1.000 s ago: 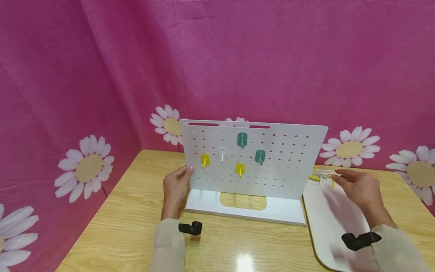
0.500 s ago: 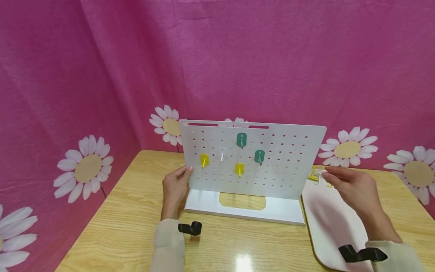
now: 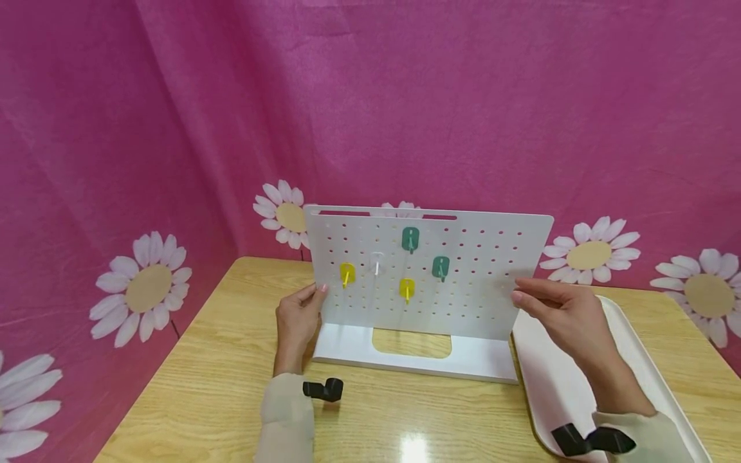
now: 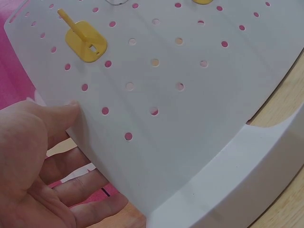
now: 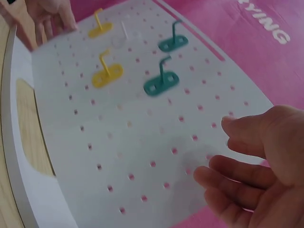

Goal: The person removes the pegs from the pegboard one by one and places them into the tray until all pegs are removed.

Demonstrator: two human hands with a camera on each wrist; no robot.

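Observation:
A white pegboard [image 3: 480,283] stands upright on its base, with two green hooks [image 3: 410,239], two yellow hooks [image 3: 407,290] and a clear hook [image 3: 377,263] on its face. My left hand [image 3: 296,325] holds the board's left edge; in the left wrist view its thumb [image 4: 61,116] lies on the front and the other fingers reach behind. Close to the right edge is my right hand [image 3: 570,321], its fingers loosely bent. The right wrist view shows nothing in that hand [image 5: 256,166]; whether it touches the board I cannot tell.
A white tray [image 3: 547,373] lies on the wooden table [image 3: 214,360] to the right of the pegboard, partly under my right arm. Its far left corner is hidden by the hand. A pink curtain with daisies [image 3: 589,254] hangs behind and at the left.
My right hand has moved left from over the loose hooks at the tray's far end to the pegboard's right edge, now covering those hooks. The left hand stays on the board.

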